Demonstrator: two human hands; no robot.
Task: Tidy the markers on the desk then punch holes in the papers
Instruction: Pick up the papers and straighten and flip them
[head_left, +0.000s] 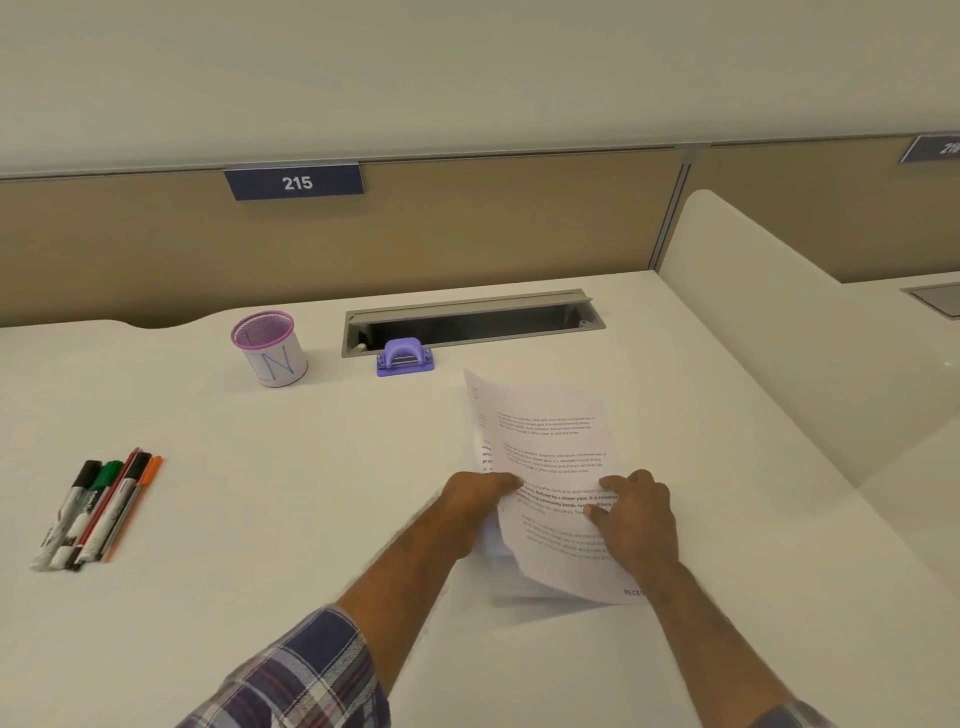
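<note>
Printed papers (545, 441) lie as a small stack on the white desk (311, 519), right of centre. My left hand (478, 501) grips the stack's left edge, and my right hand (636, 512) presses on its right side with the thumb on the top sheet. Several markers (98, 512) lie side by side at the desk's left, with black, green, red and orange caps. A purple hole punch (405, 357) sits behind the papers. A purple-rimmed mesh pen cup (268, 348) stands at the back left, with no markers showing in it.
An open grey cable tray (472, 319) is set into the desk behind the punch. A tan partition with a "215" tag (296, 182) runs along the back. A white divider panel (753, 322) borders the desk on the right.
</note>
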